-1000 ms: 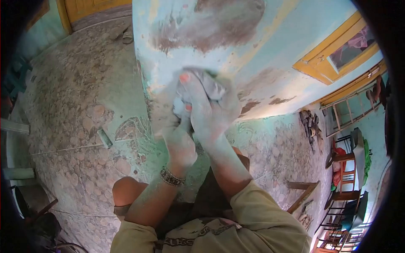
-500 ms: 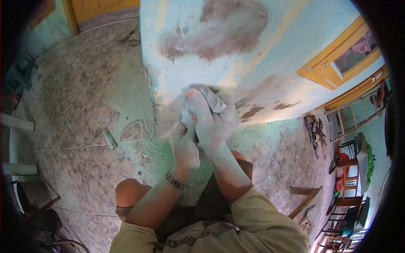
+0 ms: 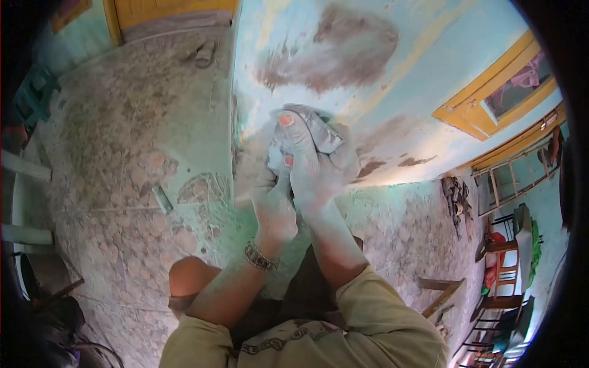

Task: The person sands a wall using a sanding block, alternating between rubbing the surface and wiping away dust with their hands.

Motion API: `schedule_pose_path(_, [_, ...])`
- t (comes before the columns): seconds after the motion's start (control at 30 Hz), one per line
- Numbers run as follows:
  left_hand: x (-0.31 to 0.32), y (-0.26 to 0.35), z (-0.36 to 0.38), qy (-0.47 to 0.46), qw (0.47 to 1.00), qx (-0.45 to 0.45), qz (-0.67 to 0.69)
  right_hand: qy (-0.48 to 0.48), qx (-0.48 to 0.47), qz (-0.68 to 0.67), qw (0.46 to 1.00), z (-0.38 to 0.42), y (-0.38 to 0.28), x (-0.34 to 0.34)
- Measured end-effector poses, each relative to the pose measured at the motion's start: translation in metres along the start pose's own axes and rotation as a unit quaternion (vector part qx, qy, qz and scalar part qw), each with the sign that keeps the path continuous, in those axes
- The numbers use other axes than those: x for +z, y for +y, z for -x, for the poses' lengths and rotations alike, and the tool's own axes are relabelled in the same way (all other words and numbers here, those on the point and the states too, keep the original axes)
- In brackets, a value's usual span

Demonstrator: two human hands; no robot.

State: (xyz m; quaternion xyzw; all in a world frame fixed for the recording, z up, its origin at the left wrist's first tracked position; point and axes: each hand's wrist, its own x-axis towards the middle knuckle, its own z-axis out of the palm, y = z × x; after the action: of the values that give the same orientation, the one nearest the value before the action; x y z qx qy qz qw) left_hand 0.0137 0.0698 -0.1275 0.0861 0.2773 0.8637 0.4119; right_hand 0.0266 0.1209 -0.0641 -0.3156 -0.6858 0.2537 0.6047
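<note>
Both of my hands are thick with pale dust and pressed together against the pale blue wall (image 3: 270,67). My right hand (image 3: 316,175) is closed around a dust-coated folded sheet (image 3: 319,132) that looks like sandpaper, its thumb lying along the top. Below and to the left, my left hand (image 3: 275,211) is closed too, gripping the lower left side of the same folded sheet. Whether a block sits inside the fold is hidden. A bracelet (image 3: 260,256) circles my left wrist. Just above the hands, a brown worn patch (image 3: 343,49) marks the paint.
A small pale block (image 3: 162,200) lies on the dusty stone-patterned floor (image 3: 123,245). A yellow-framed window (image 3: 472,104) is set in the wall. Chairs (image 3: 506,264) and a wooden ladder (image 3: 512,175) are at the right. A green plastic stool (image 3: 37,98) stands far left.
Both hands have slid up the wall with the folded sheet, closer to the brown patch. The view has shifted a little, placing the wall farther right.
</note>
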Motion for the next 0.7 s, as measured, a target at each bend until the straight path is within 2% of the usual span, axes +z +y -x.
schedule_pose_path(0.03, [-0.006, -0.01, 0.002, 0.029, 1.0, 0.001, -0.006, -0.017, 0.067, -0.042, 0.997, 0.004, 0.005, 0.0])
schedule_pose_path(0.13, [-0.011, -0.019, -0.004, 0.08, 0.996, 0.018, -0.03, 0.002, -0.065, -0.011, 0.998, 0.019, 0.021, -0.003])
schedule_pose_path(0.17, [-0.004, -0.013, -0.006, 0.09, 0.995, 0.021, -0.031, -0.011, -0.042, -0.064, 0.997, 0.017, 0.017, -0.002])
schedule_pose_path(0.2, [0.0, -0.01, 0.0, 0.105, 0.994, 0.009, -0.035, 0.001, -0.049, -0.038, 0.998, 0.012, 0.007, -0.002])
schedule_pose_path(0.27, [0.004, 0.005, -0.004, 0.044, 0.999, 0.013, -0.012, 0.012, -0.054, 0.024, 0.998, -0.002, -0.011, 0.003])
schedule_pose_path(0.3, [0.003, 0.009, -0.004, 0.016, 1.0, 0.018, 0.002, 0.011, 0.056, -0.106, 0.993, 0.002, -0.005, 0.011])
schedule_pose_path(0.33, [-0.009, -0.004, -0.001, 0.041, 0.999, 0.004, -0.005, -0.006, 0.053, -0.08, 0.995, 0.011, 0.005, 0.007])
schedule_pose_path(0.4, [-0.028, -0.026, -0.006, 0.071, 0.997, -0.013, -0.022, -0.028, 0.031, -0.042, 0.998, 0.024, 0.024, 0.003])
schedule_pose_path(0.5, [-0.004, -0.012, 0.005, 0.089, 0.995, 0.039, -0.035, -0.023, -0.073, 0.027, 0.997, 0.023, 0.028, -0.001])
schedule_pose_path(0.6, [0.002, 0.006, 0.001, 0.018, 0.998, 0.026, 0.048, -0.014, 0.006, -0.034, 0.999, 0.006, -0.005, 0.011])
schedule_pose_path(0.63, [-0.005, -0.002, 0.004, 0.041, 0.999, 0.011, 0.035, 0.012, -0.041, -0.028, 0.999, 0.007, -0.004, 0.012])
schedule_pose_path(0.7, [-0.017, -0.014, 0.0, 0.071, 0.997, 0.001, 0.006, 0.007, -0.076, -0.003, 0.997, 0.024, 0.027, 0.009])
